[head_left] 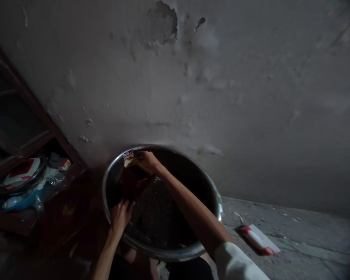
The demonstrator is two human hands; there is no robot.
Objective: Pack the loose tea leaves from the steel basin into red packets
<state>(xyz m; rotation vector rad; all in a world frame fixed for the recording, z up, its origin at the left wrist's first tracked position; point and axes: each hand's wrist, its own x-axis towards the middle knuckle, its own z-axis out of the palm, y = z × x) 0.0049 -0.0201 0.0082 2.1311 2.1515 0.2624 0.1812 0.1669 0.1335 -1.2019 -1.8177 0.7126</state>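
A wide metal basin [212, 186] stands against the wall, with dark contents [160, 210] too dim to make out. Inside its left part is a tilted dark red box [132, 181], its open side facing me. My right hand [148, 161] reaches across the basin, its fingers closed on the box's upper edge by a pale flap. Lower down, my left hand [121, 216] curls over the basin's left side, its fingers at the box's lower edge. A blue and yellow patterned patch [128, 154] shows just left of my right hand.
A dark wooden cabinet [43, 138] on the left holds a blue bowl [27, 200], plastic bags [54, 179] and a red and white packet [21, 173]. On the floor at right lies a white and red box [261, 240]. The grey wall [251, 116] is peeling.
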